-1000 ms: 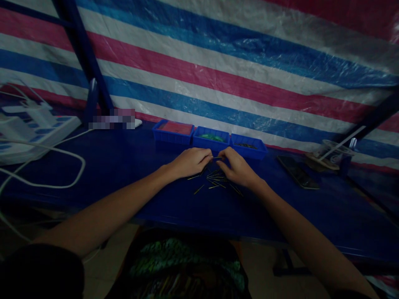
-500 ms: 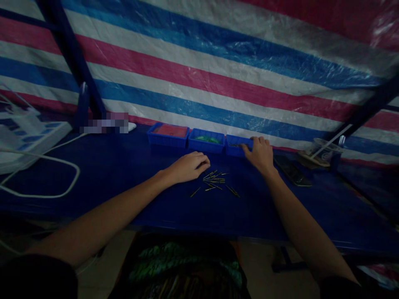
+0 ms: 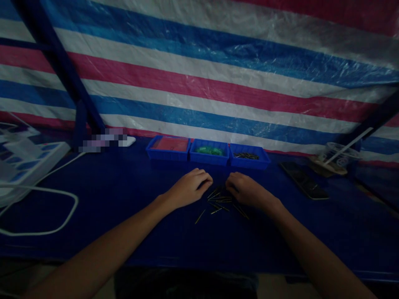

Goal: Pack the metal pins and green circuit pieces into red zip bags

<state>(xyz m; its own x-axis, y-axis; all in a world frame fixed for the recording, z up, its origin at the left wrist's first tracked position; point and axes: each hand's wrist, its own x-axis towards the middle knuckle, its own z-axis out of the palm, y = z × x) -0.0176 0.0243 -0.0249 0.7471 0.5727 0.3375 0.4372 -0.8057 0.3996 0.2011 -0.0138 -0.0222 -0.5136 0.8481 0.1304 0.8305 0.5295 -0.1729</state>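
My left hand (image 3: 190, 189) rests on the blue table with its fingers curled and thumb tip against them; anything pinched there is hidden. To its right lie several thin brass-coloured metal pins (image 3: 220, 200), loosely scattered and pointing different ways. Over the far right side of these pins is my right hand (image 3: 245, 187), its fingers bent down and closed. What it grips, if anything, is too dark to make out. Behind the hands, the right blue bin (image 3: 249, 163) holds a heap of similar thin metal pieces.
The middle blue bin (image 3: 208, 158) contains green pieces, and the left blue bin (image 3: 168, 156) a reddish content. A phone (image 3: 304, 180) lies at right, near a clear plastic cup (image 3: 341, 151). A white cable (image 3: 76, 203) loops at left. Striped sheeting (image 3: 199, 83) hangs behind.
My right hand has come out of the right bin and moved down and left to the scattered pins. My left hand keeps its curled pose near them. The view has tilted slightly.
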